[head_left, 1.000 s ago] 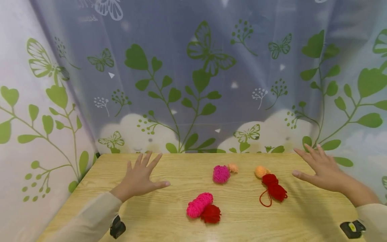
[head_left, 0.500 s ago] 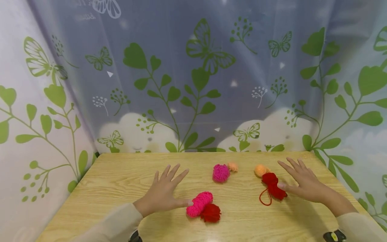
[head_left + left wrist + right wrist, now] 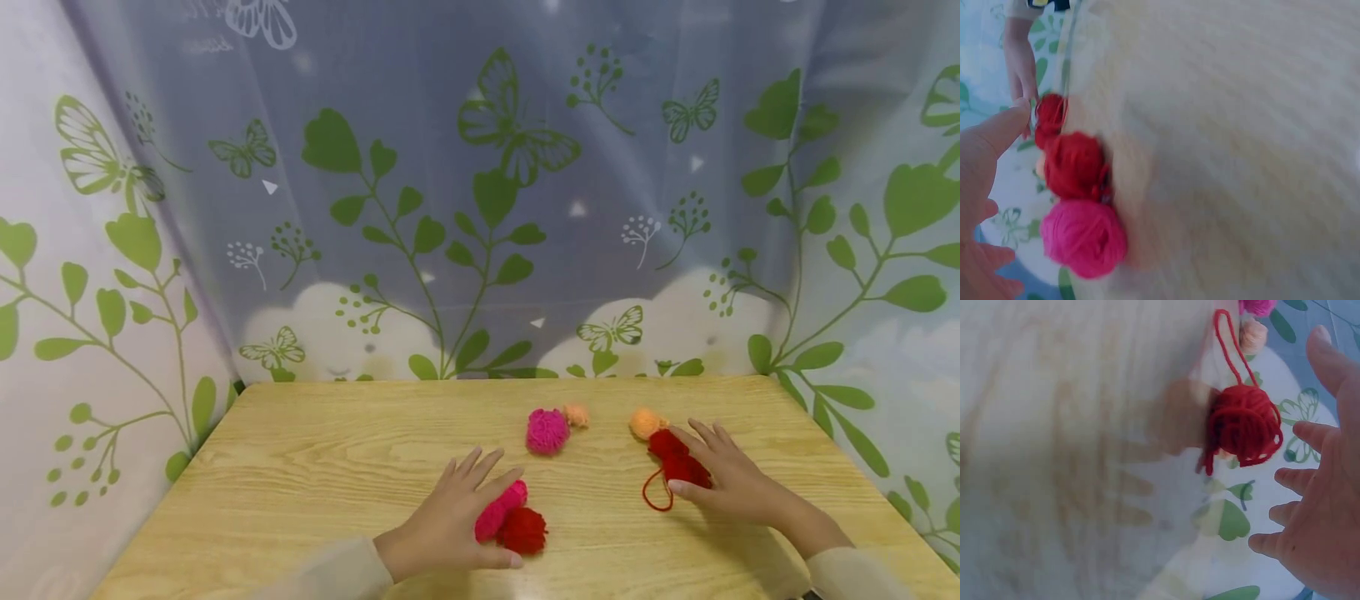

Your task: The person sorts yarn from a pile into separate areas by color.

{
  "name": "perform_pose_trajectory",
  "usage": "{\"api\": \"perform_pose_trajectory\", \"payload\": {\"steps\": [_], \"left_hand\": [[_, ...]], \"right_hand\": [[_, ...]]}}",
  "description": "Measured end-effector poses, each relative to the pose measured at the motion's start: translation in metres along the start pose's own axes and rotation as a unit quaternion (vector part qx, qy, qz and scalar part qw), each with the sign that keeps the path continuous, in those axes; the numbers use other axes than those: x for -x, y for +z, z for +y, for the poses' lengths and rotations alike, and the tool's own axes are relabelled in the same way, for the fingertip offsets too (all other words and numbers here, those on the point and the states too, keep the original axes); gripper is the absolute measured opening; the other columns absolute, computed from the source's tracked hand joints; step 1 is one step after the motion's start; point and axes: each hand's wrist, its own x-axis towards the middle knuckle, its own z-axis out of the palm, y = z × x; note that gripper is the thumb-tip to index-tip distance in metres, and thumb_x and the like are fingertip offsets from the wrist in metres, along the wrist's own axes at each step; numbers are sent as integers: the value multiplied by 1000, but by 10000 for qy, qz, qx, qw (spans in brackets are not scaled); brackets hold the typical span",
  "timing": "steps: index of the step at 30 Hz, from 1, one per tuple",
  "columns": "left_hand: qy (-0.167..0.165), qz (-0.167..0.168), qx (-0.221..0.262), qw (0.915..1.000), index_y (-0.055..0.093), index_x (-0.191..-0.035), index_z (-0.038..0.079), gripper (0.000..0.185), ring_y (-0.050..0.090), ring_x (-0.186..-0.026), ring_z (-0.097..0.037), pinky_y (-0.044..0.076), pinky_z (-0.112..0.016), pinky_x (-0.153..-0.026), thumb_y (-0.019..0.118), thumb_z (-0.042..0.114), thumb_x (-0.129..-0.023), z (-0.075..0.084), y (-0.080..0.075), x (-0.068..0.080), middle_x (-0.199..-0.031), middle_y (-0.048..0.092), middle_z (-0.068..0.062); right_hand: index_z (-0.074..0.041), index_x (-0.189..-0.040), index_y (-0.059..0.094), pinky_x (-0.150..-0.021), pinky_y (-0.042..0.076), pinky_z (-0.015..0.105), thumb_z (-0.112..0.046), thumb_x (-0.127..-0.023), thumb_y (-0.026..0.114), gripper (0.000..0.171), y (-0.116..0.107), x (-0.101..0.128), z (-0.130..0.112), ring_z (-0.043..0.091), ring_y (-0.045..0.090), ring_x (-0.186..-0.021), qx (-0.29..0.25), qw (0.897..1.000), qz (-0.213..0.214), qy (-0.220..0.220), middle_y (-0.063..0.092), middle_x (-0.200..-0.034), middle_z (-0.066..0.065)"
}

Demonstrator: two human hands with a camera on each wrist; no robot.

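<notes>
Head view: faint pale lettering [image 3: 208, 47] at upper left of the printed backdrop [image 3: 405, 67], beside a white butterfly [image 3: 262, 20]; strokes too dim and blurred to read. No legible text, number or brand in any view.

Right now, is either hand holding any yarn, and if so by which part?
Nothing is held. The left hand is open by the pink yarn bundle, the right hand open near the looped red yarn; neither has closed on any.

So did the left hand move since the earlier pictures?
Yes. Against the wooden table, the left hand moved to the right, towards the nearer pink yarn.
</notes>
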Motion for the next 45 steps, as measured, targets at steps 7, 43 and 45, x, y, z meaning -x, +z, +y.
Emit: {"api": "perform_pose_trajectory", "payload": {"steps": [7,43,45], "left_hand": [[256,-172,589,9978,37,-148,11,88,29,-141,-29,38,-43,-107,72,52,-79,12,12,1,-155,29,-4],[126,33,776,9969,63,-125,4,46,57,-117,-14,48,-28,-94,76,17,-83,14,41,-15,-125,64,-3],[102,24,773,9970,63,-125,4,46,57,-117,-14,48,-28,-94,76,17,-82,14,42,-15,-124,64,-3]], "right_hand": [[0,-144,37,-87,19,82,-35,-87,69,74,7,2,-1,68,13,-128,-153,9997,-109,147,25,-146,36],[2,-129,52,-73,54,44,-15,-81,76,56,14,-1,18,38,62,-96,-536,9958,222,713,59,-116,31],[3,-128,50,-72,54,43,-13,-81,76,56,14,-1,19,39,62,-96,-654,9938,226,871,59,-115,32]]}}
